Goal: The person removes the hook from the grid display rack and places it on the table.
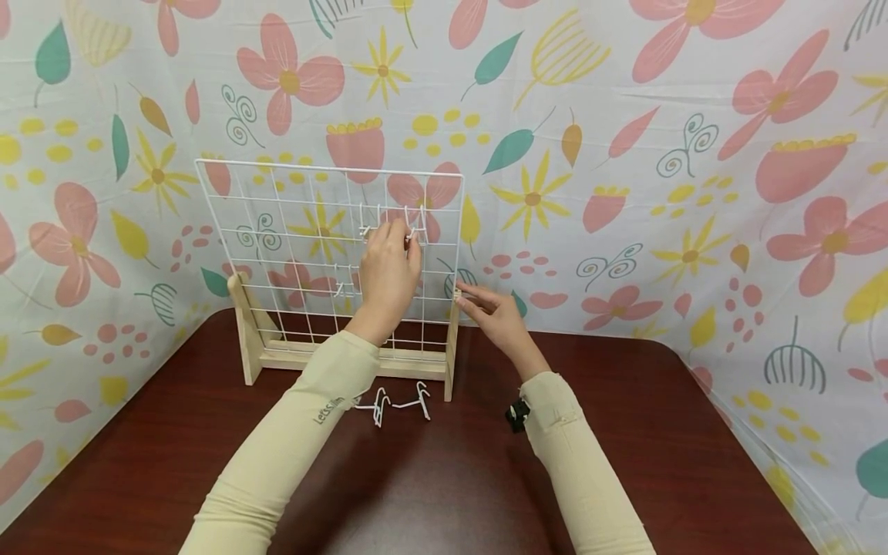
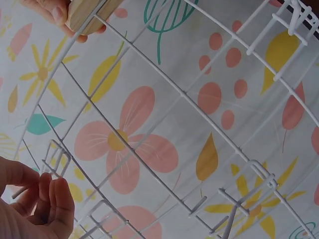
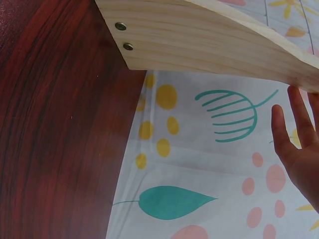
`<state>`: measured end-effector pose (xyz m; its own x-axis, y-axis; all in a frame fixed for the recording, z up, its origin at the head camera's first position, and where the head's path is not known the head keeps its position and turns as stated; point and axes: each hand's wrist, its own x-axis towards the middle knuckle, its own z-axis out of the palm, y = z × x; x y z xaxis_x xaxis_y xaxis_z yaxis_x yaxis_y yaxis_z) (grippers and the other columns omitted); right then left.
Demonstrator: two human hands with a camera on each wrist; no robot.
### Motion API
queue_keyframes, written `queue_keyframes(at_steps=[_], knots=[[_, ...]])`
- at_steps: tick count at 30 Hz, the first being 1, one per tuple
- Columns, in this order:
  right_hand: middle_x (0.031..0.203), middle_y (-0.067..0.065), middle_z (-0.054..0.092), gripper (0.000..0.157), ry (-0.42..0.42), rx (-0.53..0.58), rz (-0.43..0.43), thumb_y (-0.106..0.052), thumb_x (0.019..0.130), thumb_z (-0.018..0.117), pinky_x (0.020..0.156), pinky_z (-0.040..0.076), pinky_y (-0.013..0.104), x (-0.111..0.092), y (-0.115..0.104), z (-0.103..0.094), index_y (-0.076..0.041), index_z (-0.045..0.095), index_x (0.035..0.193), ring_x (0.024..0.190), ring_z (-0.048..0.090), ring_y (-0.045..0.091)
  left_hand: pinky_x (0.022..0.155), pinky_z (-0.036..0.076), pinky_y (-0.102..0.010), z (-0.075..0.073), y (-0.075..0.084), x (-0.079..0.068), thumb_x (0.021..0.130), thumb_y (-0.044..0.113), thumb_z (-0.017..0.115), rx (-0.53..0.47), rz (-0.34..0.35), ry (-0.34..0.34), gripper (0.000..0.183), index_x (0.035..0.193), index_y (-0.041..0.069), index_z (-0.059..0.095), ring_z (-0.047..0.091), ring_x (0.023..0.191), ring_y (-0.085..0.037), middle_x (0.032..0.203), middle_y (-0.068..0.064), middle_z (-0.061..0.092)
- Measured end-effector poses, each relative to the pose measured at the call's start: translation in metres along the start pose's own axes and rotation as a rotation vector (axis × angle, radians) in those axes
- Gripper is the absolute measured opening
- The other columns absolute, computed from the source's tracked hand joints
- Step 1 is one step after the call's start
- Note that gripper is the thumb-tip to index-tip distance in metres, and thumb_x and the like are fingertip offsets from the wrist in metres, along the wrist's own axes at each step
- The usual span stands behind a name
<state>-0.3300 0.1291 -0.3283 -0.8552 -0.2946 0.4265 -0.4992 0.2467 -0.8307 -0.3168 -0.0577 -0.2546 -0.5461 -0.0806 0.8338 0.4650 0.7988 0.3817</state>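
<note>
My left hand (image 1: pixel 391 266) is raised in front of a white wire grid panel (image 1: pixel 298 164), near its upper right. In the left wrist view, thumb and fingertips pinch a white wire hook (image 2: pixel 59 158) that sits against the grid. My right hand (image 1: pixel 498 317) holds the top of the wooden stand's right upright (image 1: pixel 451 351), with fingers on both sides of the wood. In the right wrist view its fingertips touch the edge of that wooden side piece (image 3: pixel 199 45). Another white hook (image 1: pixel 340 290) hangs lower on the grid, left of my left forearm.
Loose white hooks (image 1: pixel 420 401) lie on the dark red-brown table (image 1: pixel 430 478) in front of the stand, partly behind my left sleeve. The stand's left upright (image 1: pixel 243 331) and crossbar (image 1: pixel 347 362) carry the grid. A flowered cloth (image 1: pixel 610 193) hangs behind the table.
</note>
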Motion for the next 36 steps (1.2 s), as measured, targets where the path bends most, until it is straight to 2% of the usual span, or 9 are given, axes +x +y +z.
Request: queue_keyframes(at_steps=[16, 29, 36], knots=[[0.134, 0.015, 0.056, 0.037, -0.002, -0.018, 0.028, -0.014, 0.095, 0.061, 0.093, 0.049, 0.048, -0.002, -0.002, -0.001, -0.007, 0.059, 0.132, 0.116, 0.058, 0.032, 0.068, 0.048, -0.039, -0.001, -0.003, 0.003, 0.09, 0.002, 0.06, -0.084, 0.118, 0.094, 0.011, 0.081, -0.002, 0.056, 0.055, 0.078, -0.031, 0.08, -0.014, 0.056], [0.134, 0.016, 0.056, 0.037, -0.002, -0.026, 0.023, -0.013, 0.095, 0.061, 0.092, 0.049, 0.048, 0.001, -0.003, 0.0, -0.006, 0.059, 0.131, 0.115, 0.059, 0.033, 0.07, 0.046, -0.039, -0.009, 0.001, -0.001, 0.091, 0.002, 0.059, -0.13, 0.196, 0.108, 0.01, 0.082, -0.002, 0.058, 0.053, 0.077, -0.031, 0.079, -0.014, 0.056], [0.133, 0.017, 0.056, 0.038, 0.0, -0.033, 0.01, -0.012, 0.095, 0.061, 0.095, 0.047, 0.047, 0.001, -0.001, 0.0, -0.001, 0.057, 0.131, 0.116, 0.058, 0.033, 0.074, 0.045, -0.038, -0.012, 0.0, -0.01, 0.091, 0.004, 0.06, -0.116, 0.284, 0.118, 0.013, 0.079, 0.0, 0.06, 0.053, 0.077, -0.029, 0.077, -0.011, 0.059]])
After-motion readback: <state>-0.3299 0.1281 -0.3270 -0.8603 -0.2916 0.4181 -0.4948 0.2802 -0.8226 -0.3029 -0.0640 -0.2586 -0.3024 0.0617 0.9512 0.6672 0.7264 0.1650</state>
